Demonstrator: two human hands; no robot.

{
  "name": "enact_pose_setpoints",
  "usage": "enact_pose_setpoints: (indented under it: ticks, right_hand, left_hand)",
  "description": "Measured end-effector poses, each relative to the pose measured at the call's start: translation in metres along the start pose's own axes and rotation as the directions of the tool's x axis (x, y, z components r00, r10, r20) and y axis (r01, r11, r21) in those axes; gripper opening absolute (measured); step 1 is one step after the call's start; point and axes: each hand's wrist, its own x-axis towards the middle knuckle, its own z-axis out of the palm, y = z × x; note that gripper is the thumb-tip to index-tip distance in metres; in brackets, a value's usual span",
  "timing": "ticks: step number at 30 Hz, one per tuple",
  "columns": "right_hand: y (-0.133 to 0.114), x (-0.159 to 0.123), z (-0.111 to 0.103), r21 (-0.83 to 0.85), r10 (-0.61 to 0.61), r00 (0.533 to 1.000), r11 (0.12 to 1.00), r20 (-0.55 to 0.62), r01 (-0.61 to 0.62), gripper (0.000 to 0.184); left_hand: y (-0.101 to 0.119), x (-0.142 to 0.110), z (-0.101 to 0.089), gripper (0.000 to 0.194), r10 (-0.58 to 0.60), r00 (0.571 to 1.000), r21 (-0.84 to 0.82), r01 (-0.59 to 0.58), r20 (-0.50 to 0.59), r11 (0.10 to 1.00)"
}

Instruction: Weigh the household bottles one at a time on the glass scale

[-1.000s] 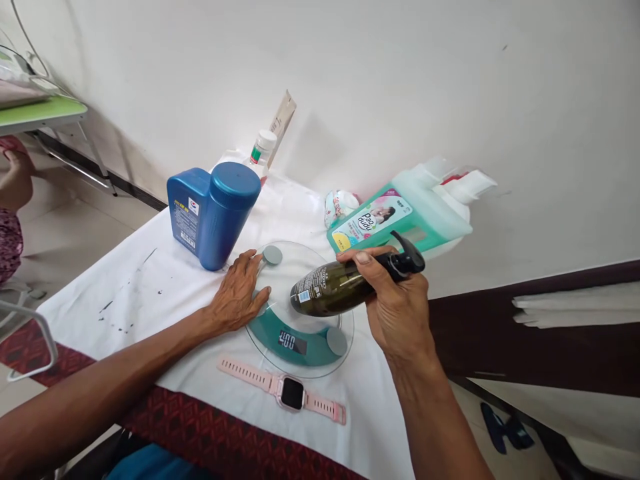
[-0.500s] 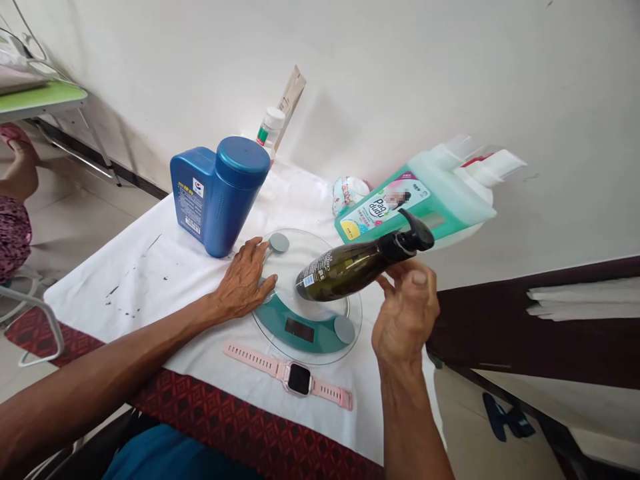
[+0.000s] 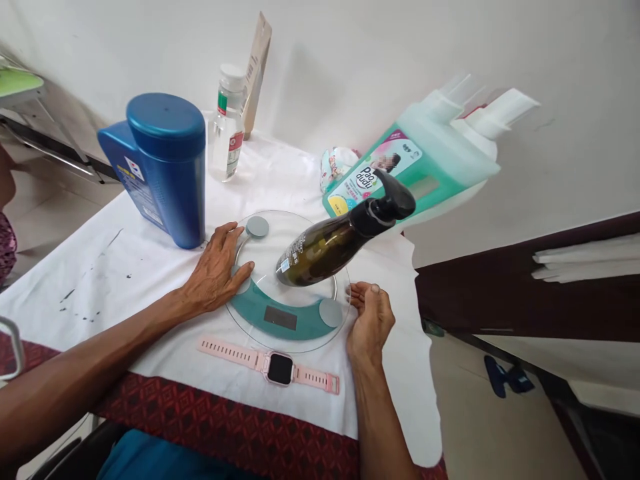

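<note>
A round glass scale with a teal band and a dark display panel lies on the white cloth. On it stands a dark green pump bottle with a black pump head. My left hand rests at the scale's left edge, its thumb and fingers apart. At the right edge is my right hand, fingers loosely bent toward the glass and thumb raised; it grips nothing I can see. Just in front of the scale, a pink-strapped smartwatch lies face up.
A blue jug stands at the left. Behind it are a clear bottle and a beige tube. Large green liquid bottles and a small patterned pack stand at the back right, against the wall.
My right hand has come down from beside the bottle's pump to the scale's right edge. My left hand stays at the left edge. The whole view has shifted somewhat.
</note>
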Motion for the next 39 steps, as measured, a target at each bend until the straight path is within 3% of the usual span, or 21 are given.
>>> enact_pose_setpoints:
  ticks: [22,24,26,29,32,35,39]
  right_hand:
    - [-0.002,-0.006,-0.003,-0.117,-0.009,1.000,0.993,0.019,0.011,0.042]
    - [-0.016,-0.008,-0.003,-0.083,-0.071,0.997,0.994,-0.025,0.068,0.044]
    - [-0.039,-0.010,0.000,-0.026,-0.219,0.976,0.975,-0.008,0.219,0.050]
    - [-0.081,-0.014,0.013,0.110,-0.437,0.885,0.899,0.160,0.424,0.078]
    - [-0.113,-0.020,0.035,0.176,-0.468,0.814,0.884,0.343,0.434,0.089]
    - [-0.126,-0.026,0.060,0.134,-0.363,0.841,0.931,0.401,0.339,0.074]
    - [-0.129,-0.031,0.082,0.107,-0.282,0.909,0.959,0.306,0.261,0.054]
  left_hand:
    - [0.003,0.001,-0.002,0.058,-0.020,1.000,0.025,0.020,0.020,0.999]
    - [0.003,0.002,-0.002,0.057,-0.019,1.000,0.028,0.019,0.007,0.999]
    - [0.003,0.002,-0.001,0.057,-0.017,1.000,0.029,0.017,0.001,0.999]
    - [0.002,0.002,-0.002,0.057,-0.002,1.000,0.032,0.002,-0.003,0.999]
    - [0.000,0.002,-0.002,0.056,0.027,0.999,0.036,-0.026,-0.027,0.999]
    - [-0.002,0.002,0.000,0.056,0.053,0.998,0.042,-0.052,-0.044,0.998]
    - [-0.005,0.002,0.002,0.057,0.068,0.996,0.029,-0.067,-0.064,0.997]
